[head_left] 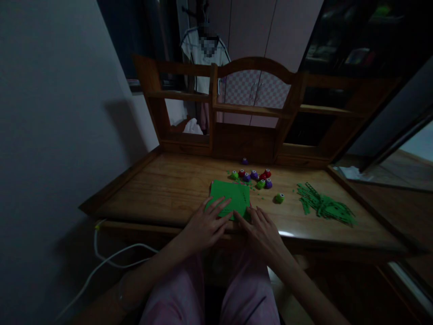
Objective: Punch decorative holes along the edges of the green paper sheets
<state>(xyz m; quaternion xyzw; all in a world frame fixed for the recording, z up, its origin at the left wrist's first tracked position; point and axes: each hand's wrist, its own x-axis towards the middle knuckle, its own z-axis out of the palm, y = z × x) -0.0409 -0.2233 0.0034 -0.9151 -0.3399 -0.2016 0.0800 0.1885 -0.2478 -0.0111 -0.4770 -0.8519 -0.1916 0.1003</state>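
A stack of green paper sheets lies near the front edge of the wooden desk, with a row of small dark holes or marks down its right side. My left hand rests flat on the sheet's lower left part, fingers spread. At its lower right corner is my right hand, fingers stretched out, the index fingertip touching the paper's lower edge. Just beyond the paper stand several small craft punches in red, purple and green, among them a green punch and a purple punch. Tiny green bits lie among them.
A pile of cut green paper strips with holes lies to the right. One green punch stands apart, and a purple punch sits at the back. A wooden shelf rises behind the desk. A white cable hangs at left.
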